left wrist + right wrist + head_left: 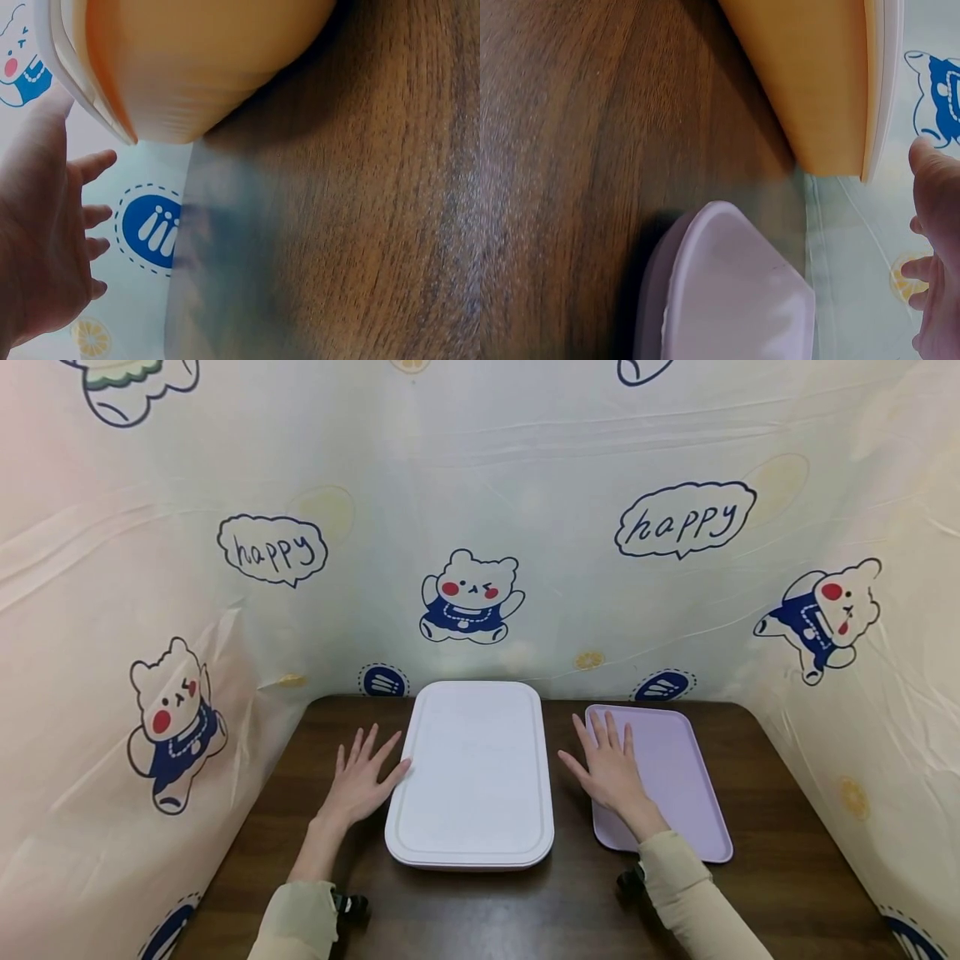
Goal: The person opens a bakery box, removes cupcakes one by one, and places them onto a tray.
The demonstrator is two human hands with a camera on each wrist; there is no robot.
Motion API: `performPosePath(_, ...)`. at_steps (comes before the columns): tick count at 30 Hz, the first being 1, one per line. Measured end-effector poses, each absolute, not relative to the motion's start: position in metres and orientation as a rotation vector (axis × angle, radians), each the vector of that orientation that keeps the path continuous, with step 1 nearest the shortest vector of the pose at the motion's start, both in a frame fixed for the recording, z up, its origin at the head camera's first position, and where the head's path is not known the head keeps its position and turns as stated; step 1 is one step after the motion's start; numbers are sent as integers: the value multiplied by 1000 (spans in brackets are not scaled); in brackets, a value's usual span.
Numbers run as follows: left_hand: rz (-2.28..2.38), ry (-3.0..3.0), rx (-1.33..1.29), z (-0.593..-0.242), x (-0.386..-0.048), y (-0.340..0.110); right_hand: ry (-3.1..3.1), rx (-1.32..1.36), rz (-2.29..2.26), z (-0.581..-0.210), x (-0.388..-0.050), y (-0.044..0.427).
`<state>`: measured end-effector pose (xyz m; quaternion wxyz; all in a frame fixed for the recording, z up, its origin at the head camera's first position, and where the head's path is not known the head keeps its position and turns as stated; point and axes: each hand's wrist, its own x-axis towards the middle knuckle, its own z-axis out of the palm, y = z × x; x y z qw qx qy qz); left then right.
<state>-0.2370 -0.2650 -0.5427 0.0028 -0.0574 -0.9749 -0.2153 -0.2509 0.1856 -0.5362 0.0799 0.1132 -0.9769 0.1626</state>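
A box with a white lid (pixel 474 768) stands in the middle of the table; the wrist views show its orange-yellow side wall (pixel 195 60). My left hand (pixel 362 781) is beside the lid's left edge, fingers spread, the thumb tip at the rim; whether it touches I cannot tell. To the right lies a shallow lilac tray (pixel 678 777). My right hand (pixel 611 768) is over the tray's left part with spread fingers, holding nothing. In the right wrist view that hand (pixel 941 240) appears above and apart from the tray. The lid hides the box's inside.
The dark wooden table (pixel 480 914) has rounded far corners. A pale printed curtain (pixel 480 485) with bears and "happy" bubbles hangs behind it and along both sides. Dark wrist devices (pixel 351 910) sit at both sleeve cuffs.
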Motion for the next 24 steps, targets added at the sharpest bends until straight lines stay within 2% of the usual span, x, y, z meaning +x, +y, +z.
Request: performPosePath(24,-606,-3035,-288,-531,-228,-245,-2929,543,574,-524,-237,146)
